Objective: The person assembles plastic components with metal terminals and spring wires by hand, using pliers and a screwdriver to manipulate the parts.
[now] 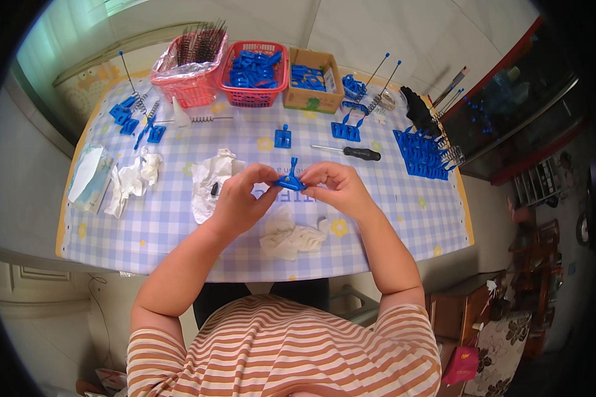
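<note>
Between my two hands, above the middle of the table, is a blue plastic clip-like part (pixel 290 182) with a narrow stem standing up from it. My left hand (pixel 248 192) pinches its left end with thumb and fingertips. At its right end, my right hand (pixel 336 187) grips it the same way. Just beyond lies a similar blue part (pixel 282 137) on the checked cloth. A screwdriver (pixel 357 153) with a black handle rests to the right of that. Crumpled white paper (pixel 213 173) with a small black piece (pixel 214 189) on it lies beside my left hand.
Along the back stand a red basket of dark springs (pixel 191 86), a red basket of blue parts (pixel 255 96) and a cardboard box (pixel 304 99). Rows of blue parts (pixel 420 155) sit far right. Crumpled tissue (pixel 288 237) lies near the front edge; a tissue pack (pixel 89 178) is left.
</note>
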Demonstrator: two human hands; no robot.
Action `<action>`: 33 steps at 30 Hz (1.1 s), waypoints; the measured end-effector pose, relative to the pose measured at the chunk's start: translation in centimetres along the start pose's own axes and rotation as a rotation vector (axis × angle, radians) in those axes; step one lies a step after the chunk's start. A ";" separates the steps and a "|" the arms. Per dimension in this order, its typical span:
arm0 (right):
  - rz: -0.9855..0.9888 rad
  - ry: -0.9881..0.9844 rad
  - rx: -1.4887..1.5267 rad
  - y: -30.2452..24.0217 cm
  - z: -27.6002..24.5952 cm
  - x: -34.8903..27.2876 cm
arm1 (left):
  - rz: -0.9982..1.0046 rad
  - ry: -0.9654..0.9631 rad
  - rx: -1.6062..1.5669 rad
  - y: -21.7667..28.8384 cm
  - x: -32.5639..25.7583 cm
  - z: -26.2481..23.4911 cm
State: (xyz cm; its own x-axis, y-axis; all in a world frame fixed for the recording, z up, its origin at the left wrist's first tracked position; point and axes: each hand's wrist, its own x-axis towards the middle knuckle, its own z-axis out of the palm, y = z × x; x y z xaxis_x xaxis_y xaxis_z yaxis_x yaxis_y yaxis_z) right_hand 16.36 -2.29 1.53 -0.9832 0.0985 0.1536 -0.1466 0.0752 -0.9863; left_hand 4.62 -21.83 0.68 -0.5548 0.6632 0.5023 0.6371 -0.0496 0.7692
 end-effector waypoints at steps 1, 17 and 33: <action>0.000 0.000 -0.001 0.0 0.0 0.0 | 0.001 0.001 0.000 -0.1 0.0 0.0; 0.088 0.033 -0.042 0.0 0.2 0.2 | 0.300 0.047 0.213 -0.8 0.3 -0.1; 0.134 -0.009 -0.013 0.1 0.1 0.3 | 0.356 0.041 0.285 -0.7 0.4 -0.1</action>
State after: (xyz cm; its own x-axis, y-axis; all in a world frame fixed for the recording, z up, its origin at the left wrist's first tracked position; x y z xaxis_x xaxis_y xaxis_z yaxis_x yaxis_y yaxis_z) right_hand 16.05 -2.35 1.47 -0.9948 0.0994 0.0202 -0.0128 0.0746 -0.9971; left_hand 3.92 -21.58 0.38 -0.2919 0.6115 0.7354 0.9106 -0.0575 0.4092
